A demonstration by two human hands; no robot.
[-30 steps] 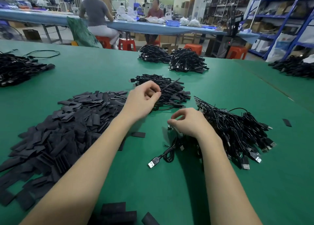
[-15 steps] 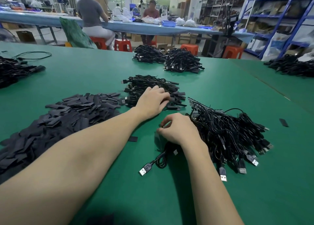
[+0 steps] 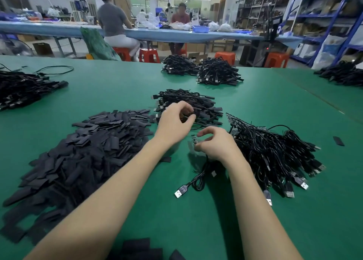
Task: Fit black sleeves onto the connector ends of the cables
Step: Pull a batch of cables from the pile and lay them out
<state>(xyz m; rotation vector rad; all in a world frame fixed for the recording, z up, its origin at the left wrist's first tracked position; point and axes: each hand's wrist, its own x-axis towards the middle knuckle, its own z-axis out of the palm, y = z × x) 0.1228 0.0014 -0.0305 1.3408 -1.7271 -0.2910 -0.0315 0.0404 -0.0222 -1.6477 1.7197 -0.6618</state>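
Head view: since half a second ago the left hand (image 3: pixel 173 122) has lifted off the sleeved cable pile (image 3: pixel 188 106), grip curled, contents unclear. The right hand (image 3: pixel 215 145) pinches a cable (image 3: pixel 198 178); its small connector board (image 3: pixel 194 139) stands upright toward 12 o'clock, USB plug (image 3: pixel 180 191) at 7 o'clock on the table (image 3: pixel 196 220).

- Plain green worktop (image 3: pixel 117 95).
- Black sleeves (image 3: pixel 88 151), matt, in a heap.
- Black cables (image 3: pixel 275 151) with silver plug ends.
- Orange-red stools (image 3: pixel 149 54).
- Blue shelves (image 3: pixel 332 16).
- Light blue far bench (image 3: pixel 49 29).
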